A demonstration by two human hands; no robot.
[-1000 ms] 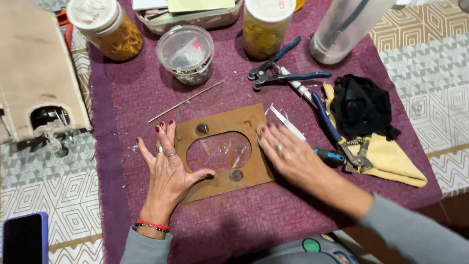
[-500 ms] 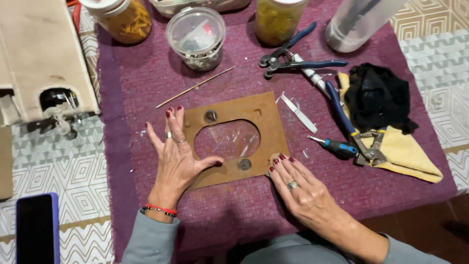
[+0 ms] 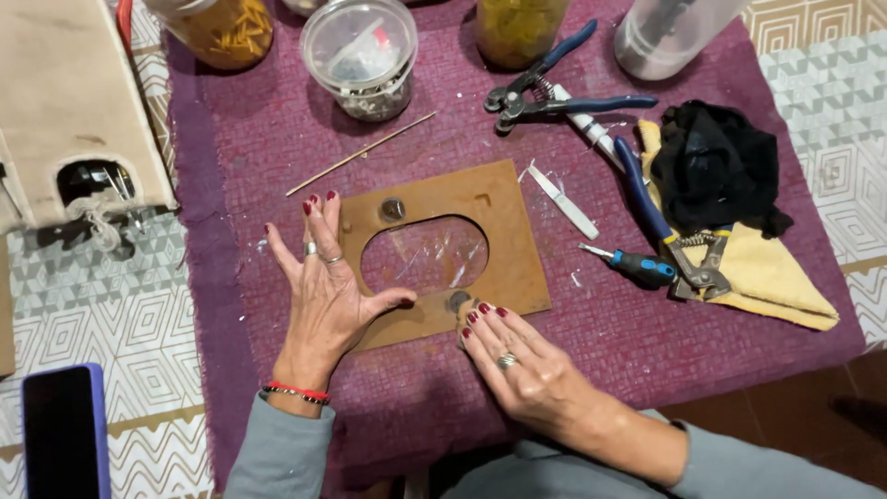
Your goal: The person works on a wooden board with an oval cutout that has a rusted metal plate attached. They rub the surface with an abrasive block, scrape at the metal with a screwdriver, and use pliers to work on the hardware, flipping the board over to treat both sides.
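Board [image 3: 499, 249] edges pinned by both flat hands.

A home craft table: pliers [image 3: 564, 92], a screwdriver [image 3: 637, 266] and jars [image 3: 362, 55] on a purple mat [image 3: 591, 360].

On the purple mat [image 3: 277, 129] lie a skewer [image 3: 360, 153], blue pliers [image 3: 554, 91], a small screwdriver [image 3: 637, 267] and a black cloth [image 3: 716, 166] over a yellow one [image 3: 767, 277]. A plastic tub [image 3: 360, 55] stands behind. A phone [image 3: 63, 430] lies on the tabletop [image 3: 111, 323].
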